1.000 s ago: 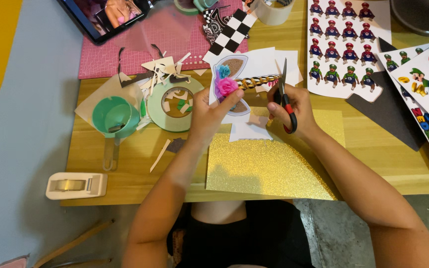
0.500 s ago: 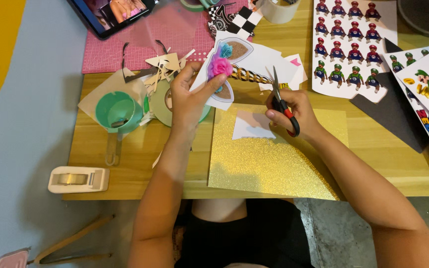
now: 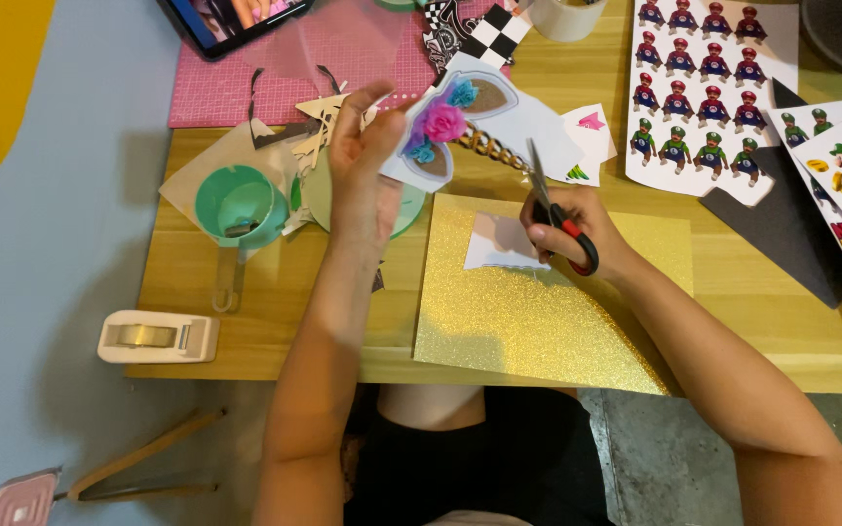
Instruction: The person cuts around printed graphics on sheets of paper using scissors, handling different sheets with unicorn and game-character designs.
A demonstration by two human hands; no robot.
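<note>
Nearest lies the gold sheet at the table's front edge, a white scrap on it. Above it the right hand is closed around red-handled scissors, blades pointing away. Farther back, the left hand pinches the flowered cutout, lifted above the green cup.

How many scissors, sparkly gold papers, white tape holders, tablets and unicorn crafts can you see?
Scissors: 1
Sparkly gold paper: 1
White tape holder: 1
Tablet: 1
Unicorn craft: 1
Total: 5
</note>
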